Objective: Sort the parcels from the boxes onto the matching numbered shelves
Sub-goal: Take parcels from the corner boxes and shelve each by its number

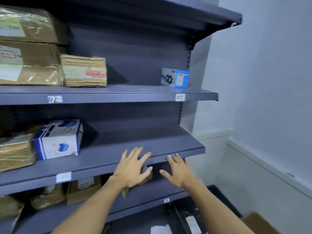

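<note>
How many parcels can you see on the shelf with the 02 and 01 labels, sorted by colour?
Brown cardboard: 3 (upper stacked box, lower stacked box, smaller box beside them)
Blue-and-white: 1 (blue-and-white box at the 01 end)
Total in view: 4

A small blue-and-white box (175, 78) is set near the right end of the shelf tagged 02 and 01 (118, 94), while taped brown cartons (28, 63) are stacked at its left end. On the shelf below (135, 142), a white-and-blue box (57, 139) is laid just beside a brown taped parcel (15, 151) toward the left end.
</note>
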